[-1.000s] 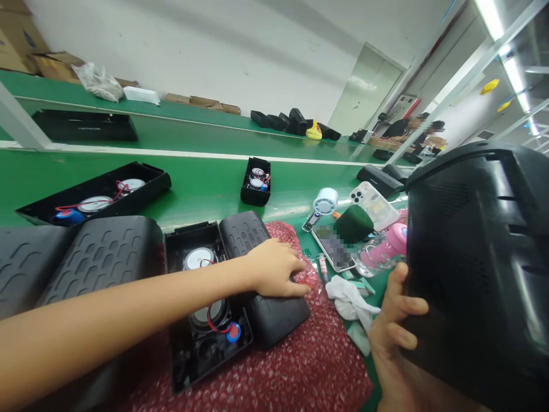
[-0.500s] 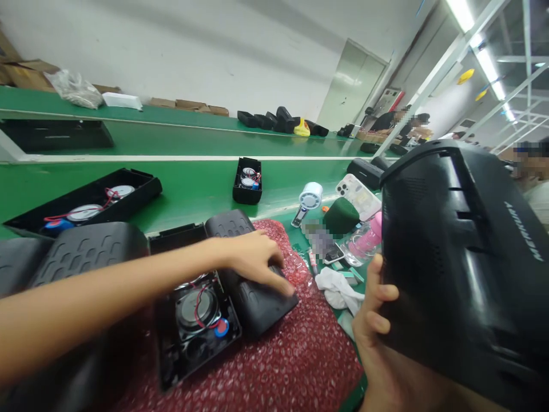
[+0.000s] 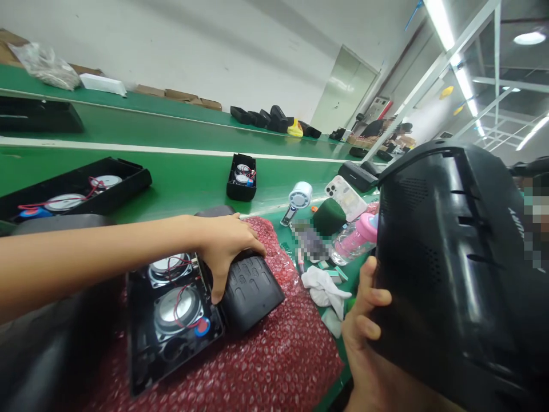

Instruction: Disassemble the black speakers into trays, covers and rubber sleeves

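My left hand reaches across and grips a black textured cover around its middle, thumb on the near-left side and fingers over the far side. Left of that cover lies an open black speaker housing with two round speakers, red wires and a blue-and-red part. Both rest on red bubble wrap. At the right, my right hand holds up a large black casing with slots and pale lettering, fingertips along its left edge. Most of that hand is hidden behind the casing.
Two more open housings lie on the green bench. A small fan, phone, pink bottle and white cloth lie between the wrap and casing. People are far off.
My left hand has shifted left on the cover, its thumb now down the cover's left side. The view has turned slightly. My right hand still holds the casing.
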The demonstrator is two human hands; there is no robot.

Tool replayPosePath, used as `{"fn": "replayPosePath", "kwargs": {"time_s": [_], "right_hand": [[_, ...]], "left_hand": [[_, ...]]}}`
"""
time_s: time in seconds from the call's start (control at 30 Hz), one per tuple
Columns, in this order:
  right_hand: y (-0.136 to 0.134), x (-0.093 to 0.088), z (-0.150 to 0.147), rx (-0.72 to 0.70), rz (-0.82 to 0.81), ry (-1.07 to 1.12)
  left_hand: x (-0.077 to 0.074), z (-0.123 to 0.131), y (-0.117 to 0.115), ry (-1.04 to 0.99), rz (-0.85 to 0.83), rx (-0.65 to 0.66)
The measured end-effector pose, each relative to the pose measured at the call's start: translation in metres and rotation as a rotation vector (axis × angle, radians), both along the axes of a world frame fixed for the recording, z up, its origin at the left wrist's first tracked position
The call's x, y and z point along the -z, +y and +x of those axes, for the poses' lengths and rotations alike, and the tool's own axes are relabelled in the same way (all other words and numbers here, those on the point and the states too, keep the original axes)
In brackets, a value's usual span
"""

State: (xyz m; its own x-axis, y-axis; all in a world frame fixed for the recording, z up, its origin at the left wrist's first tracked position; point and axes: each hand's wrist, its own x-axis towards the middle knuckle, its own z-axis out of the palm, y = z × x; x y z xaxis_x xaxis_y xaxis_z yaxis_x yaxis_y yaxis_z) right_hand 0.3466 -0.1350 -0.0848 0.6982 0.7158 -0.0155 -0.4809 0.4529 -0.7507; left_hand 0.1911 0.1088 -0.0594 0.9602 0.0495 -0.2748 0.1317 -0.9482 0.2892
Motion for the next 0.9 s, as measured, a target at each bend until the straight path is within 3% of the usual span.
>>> {"fn": "replayPosePath", "kwargs": {"time_s": [0.13, 0.3, 0.5, 0.77, 0.83, 0.9], "right_hand": [[-0.001, 0.0, 0.002, 0.023, 0.021, 0.019], [-0.002, 0.002, 0.003, 0.011, -0.011, -0.113], [-0.003, 0.001, 0.003, 0.048, -0.006, -0.106], [0.003, -0.003, 0.002, 0.073, 0.024, 0.051], [0.004, -0.004, 0.0, 0.093, -0.009, -0.024], [0.005, -0.005, -0.002, 0.132, -0.079, -0.268]], "left_hand": [[0.002, -0.002, -0.002, -0.017, -0.011, 0.008], [-0.004, 0.001, -0.021, 0.12, 0.138, -0.001], [-0.007, 0.019, -0.019, 0.19, 0.034, 0.003], [0.001, 0.01, -0.016, 0.095, -0.005, 0.038], [-0.002, 0.01, -0.023, 0.141, 0.021, 0.019], [-0.005, 0.011, -0.029, 0.187, 0.037, -0.015]]}}
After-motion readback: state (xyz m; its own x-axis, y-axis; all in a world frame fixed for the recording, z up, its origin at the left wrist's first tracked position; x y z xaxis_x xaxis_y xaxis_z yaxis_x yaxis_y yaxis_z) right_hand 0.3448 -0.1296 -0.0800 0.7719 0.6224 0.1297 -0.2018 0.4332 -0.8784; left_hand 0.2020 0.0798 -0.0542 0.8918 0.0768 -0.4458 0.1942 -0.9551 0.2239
